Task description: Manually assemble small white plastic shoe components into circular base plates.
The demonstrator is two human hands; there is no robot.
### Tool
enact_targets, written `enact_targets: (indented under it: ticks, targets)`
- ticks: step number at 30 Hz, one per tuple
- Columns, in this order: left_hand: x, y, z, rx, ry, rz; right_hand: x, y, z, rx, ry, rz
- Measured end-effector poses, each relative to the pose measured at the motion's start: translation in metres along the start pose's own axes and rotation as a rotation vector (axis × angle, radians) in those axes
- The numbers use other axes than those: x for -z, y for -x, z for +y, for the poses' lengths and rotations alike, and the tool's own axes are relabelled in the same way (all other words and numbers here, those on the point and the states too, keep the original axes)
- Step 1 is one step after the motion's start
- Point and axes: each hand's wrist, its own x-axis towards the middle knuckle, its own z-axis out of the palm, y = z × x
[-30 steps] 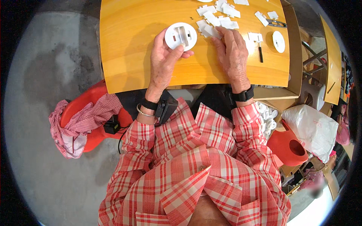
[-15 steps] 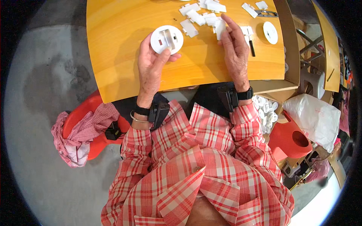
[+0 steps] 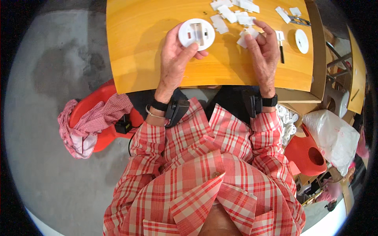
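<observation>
My left hand (image 3: 173, 61) grips a round white plastic disc (image 3: 187, 34) by its lower edge, thumb on its face. The disc has a raised rim, a rectangular recess in the middle and small slots on either side. To the right, my right hand (image 3: 264, 57) pinches a small flat white plastic piece (image 3: 242, 41) between thumb and curled fingers, low over the table. Several similar flat white pieces (image 3: 219, 24) lie in a loose pile just beyond it.
A second white disc (image 3: 301, 41), a black-handled tool (image 3: 282, 54) and dark snips (image 3: 301, 21) lie at the table's right. A cardboard edge (image 3: 319, 51) borders it. Below are white parts (image 3: 286, 124), a red stool (image 3: 301, 151) and a plastic bag (image 3: 334, 135). A red chair (image 3: 106, 139) stands left.
The whole view has shifted, so the table sits farther right. My right fingers have closed on a flat white piece, which is now turned. My left hand keeps its hold on the disc.
</observation>
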Motion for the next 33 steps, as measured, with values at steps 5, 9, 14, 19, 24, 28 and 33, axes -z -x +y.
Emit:
enact_targets:
  ticks: [5,9,14,19,24,28,33]
  targets:
    - [0.002,0.0,0.0,0.02,0.023,-0.02,0.007,-0.003,0.0,0.009,0.151,-0.073]
    - [0.003,0.0,0.002,0.041,0.066,-0.012,0.003,-0.002,-0.003,-0.016,-0.026,-0.054]
    - [0.001,0.002,0.006,0.022,0.025,0.013,0.003,-0.003,0.003,0.019,-0.104,-0.035]
    - [-0.002,0.002,0.007,0.022,0.034,0.033,0.008,-0.003,0.003,-0.022,-0.058,-0.048]
    - [-0.004,0.003,0.008,0.013,0.036,0.082,0.002,-0.003,0.002,-0.021,-0.036,-0.023]
    - [-0.002,0.004,0.009,0.067,0.016,0.05,0.003,-0.002,0.007,-0.044,0.029,-0.065]
    - [-0.001,0.006,0.007,0.078,0.006,0.059,-0.003,0.0,0.007,-0.058,-0.034,-0.007]
